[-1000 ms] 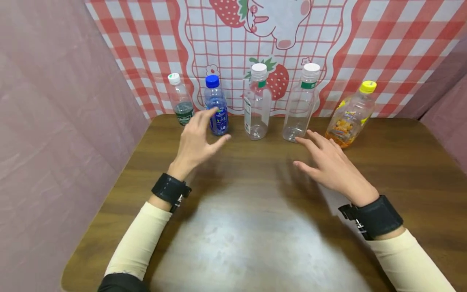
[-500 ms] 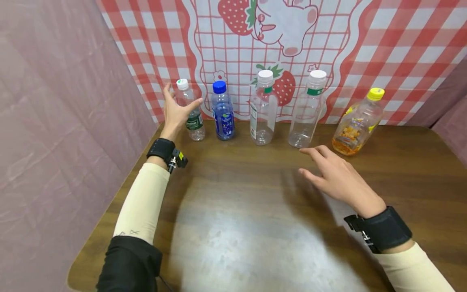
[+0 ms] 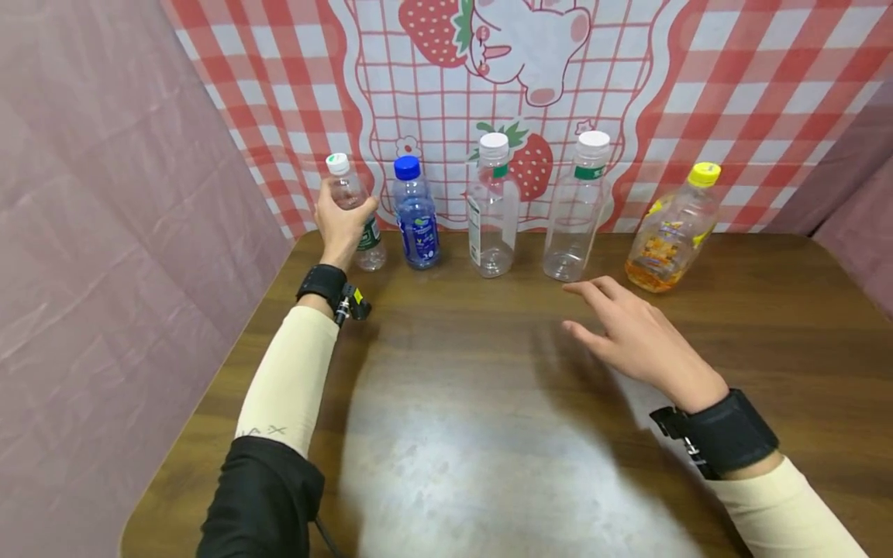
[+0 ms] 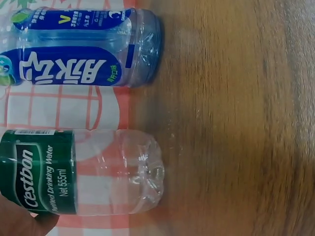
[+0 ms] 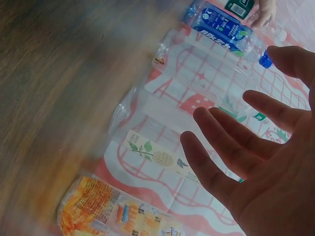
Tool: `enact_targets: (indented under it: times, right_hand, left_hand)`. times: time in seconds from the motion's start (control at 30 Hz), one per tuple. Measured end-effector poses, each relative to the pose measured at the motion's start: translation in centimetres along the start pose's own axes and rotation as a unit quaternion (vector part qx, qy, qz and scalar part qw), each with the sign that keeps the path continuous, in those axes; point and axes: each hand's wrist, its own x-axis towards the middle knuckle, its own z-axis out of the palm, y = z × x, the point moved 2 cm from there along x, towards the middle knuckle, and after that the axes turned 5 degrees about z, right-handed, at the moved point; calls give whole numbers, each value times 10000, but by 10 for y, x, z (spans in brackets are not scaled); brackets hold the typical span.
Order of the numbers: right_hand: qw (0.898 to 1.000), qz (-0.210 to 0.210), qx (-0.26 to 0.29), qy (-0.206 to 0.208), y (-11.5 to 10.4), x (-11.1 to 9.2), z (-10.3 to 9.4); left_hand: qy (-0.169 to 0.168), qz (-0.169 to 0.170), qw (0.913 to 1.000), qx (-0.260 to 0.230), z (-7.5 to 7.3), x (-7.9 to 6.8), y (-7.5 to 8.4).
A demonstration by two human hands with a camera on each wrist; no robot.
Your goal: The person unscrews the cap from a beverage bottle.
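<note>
At the left end of a row of bottles, my left hand (image 3: 339, 225) grips a clear plastic water bottle (image 3: 373, 254) with a white cap and a green label. Thumb and fingers lie round its upper half, hiding part of it. The left wrist view shows the green label of this water bottle (image 4: 103, 172), with the thumb at its edge. My right hand (image 3: 638, 335) hovers over the table with fingers spread, holding nothing. It is nearest a clear white-capped bottle (image 3: 568, 240) and a tilted-looking yellow-capped bottle (image 3: 663, 248) with an orange label.
A blue-capped drink bottle (image 3: 418, 225) stands just right of the held one. Beside it is another clear white-capped bottle (image 3: 493, 225). All stand along the back of the wooden table (image 3: 460, 364), before a red-checked cloth (image 3: 753, 101). A pink curtain (image 3: 105, 232) hangs at the left.
My left hand has moved left from in front of the blue-capped bottle to the water bottle and closed round it. The right hand has barely moved.
</note>
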Motion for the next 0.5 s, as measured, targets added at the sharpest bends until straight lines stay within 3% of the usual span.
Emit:
enact_targets:
  times: [0.2,0.27,0.4,0.5]
  right_hand:
    - [10000,64,50,14,2,-4,0]
    - [10000,77,64,-5,2,-6,1]
    - [9999,69,79,-61,1,-6,-1]
    - [10000,43,-7,-17,0,-2,-8]
  left_hand:
    - [-112,174,9941,-1061,12,0,-5]
    - [-104,150,9938,-1099,11,-3,-8]
    - [-152,171,9934,-1120,-2,-15,-4]
    - [-221,393,9904,-1304,-14,-30,12]
